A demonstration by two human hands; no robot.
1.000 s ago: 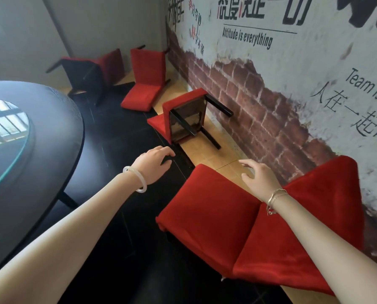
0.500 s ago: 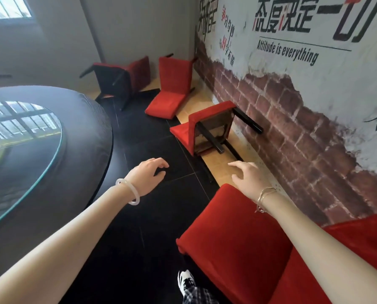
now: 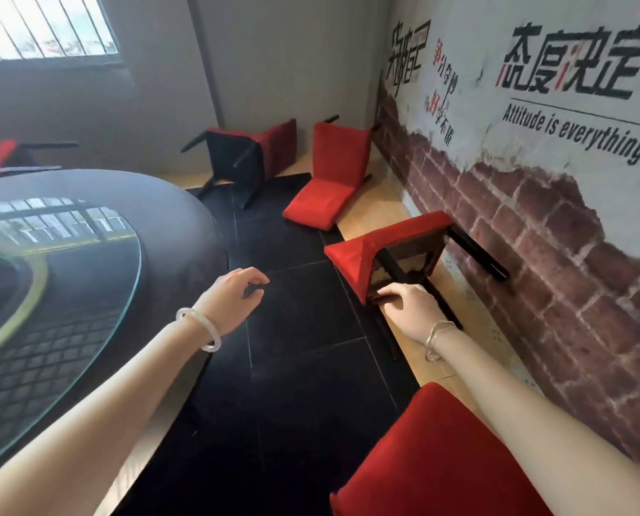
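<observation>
At the left stood the round dark counter (image 3: 87, 292), and just right of its rim the left hand (image 3: 232, 299) hung above the black floor (image 3: 303, 348), its grip released, fingers loosely bent and holding nothing. It was probably kept free there to take the chair's other side once the lift began.

The toppled chair (image 3: 350, 260) lay to the right of middle on the floor, close to the brick wall (image 3: 534, 236). It rested on its side: the red backrest lay low and stretched to the left, the seat stood on edge with its dark underside turned toward the near side, and the black legs pointed right, toward the wall. Its long axis therefore ran roughly left to right, from backrest to leg ends.

The right hand (image 3: 411, 310) had its grip on the near lower edge of the seat frame, fingers curled over it, the thumb hidden. That edge was the nearest firm part, a sensible purchase for tipping the chair upright.
</observation>
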